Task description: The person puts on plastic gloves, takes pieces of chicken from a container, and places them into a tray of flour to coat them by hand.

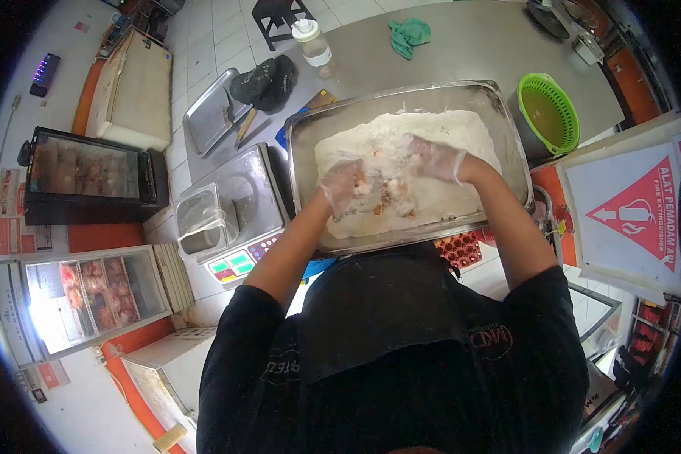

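A large metal tray (523, 170) holds a wide bed of off-white flour (461, 129). Flour-dusted pieces that look like raw meat (401, 204) lie in the middle, with brownish wet patches around them. My left hand (343, 185), in a clear plastic glove, is low over the flour at the left, its fingers beside the coated pieces. Above and to the right, my right hand (437, 160), gloved the same way, reaches in over the flour with its fingertips toward the middle. Both hands are smeared by motion, so what the fingers grip, if anything, does not show.
Left of the tray stands a digital scale (242, 261) bearing a clear plastic container (204, 219). Beyond are a small metal tray (212, 113), a dark cap-like item (265, 82) and a lidded bottle (311, 41). A green basket (548, 113) is at the right; a green cloth (409, 36) lies behind.
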Motion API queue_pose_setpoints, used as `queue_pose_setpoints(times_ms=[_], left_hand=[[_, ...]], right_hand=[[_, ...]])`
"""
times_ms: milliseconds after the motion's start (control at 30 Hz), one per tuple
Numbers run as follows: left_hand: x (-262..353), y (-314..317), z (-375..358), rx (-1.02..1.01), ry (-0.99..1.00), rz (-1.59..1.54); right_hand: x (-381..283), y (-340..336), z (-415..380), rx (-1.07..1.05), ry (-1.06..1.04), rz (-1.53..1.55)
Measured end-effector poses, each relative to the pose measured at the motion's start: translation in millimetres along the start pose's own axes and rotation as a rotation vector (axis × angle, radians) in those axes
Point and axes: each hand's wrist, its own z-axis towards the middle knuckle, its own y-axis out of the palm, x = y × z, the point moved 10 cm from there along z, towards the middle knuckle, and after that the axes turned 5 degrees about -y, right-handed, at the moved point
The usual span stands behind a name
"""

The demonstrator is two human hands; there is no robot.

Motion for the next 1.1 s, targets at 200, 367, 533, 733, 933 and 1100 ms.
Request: queue_pose_setpoints(times_ms=[200, 367, 533, 733, 933, 1100], left_hand=[[-38, -24, 61, 0.291, -0.096, 0.088], [7, 38, 17, 0.131, -0.018, 0.528], [-12, 23, -15, 0.157, -0.312, 0.226], [-105, 29, 84, 0.167, -0.346, 0.111], [-37, 53, 51, 0.06, -0.178, -0.185], [42, 32, 8, 0.241, 0.235, 0.8]], right_hand=[[86, -12, 61, 0.216, 0.32, -0.12], [-1, 40, 36, -0.276, 0.395, -0.166], [32, 19, 26, -0.279, 0.031, -0.47], [34, 88, 17, -0.268, 0.491, 0.177], [-21, 44, 17, 0.104, 0.301, 0.218], [-11, 8, -3, 0.289, 0.228, 0.242]])
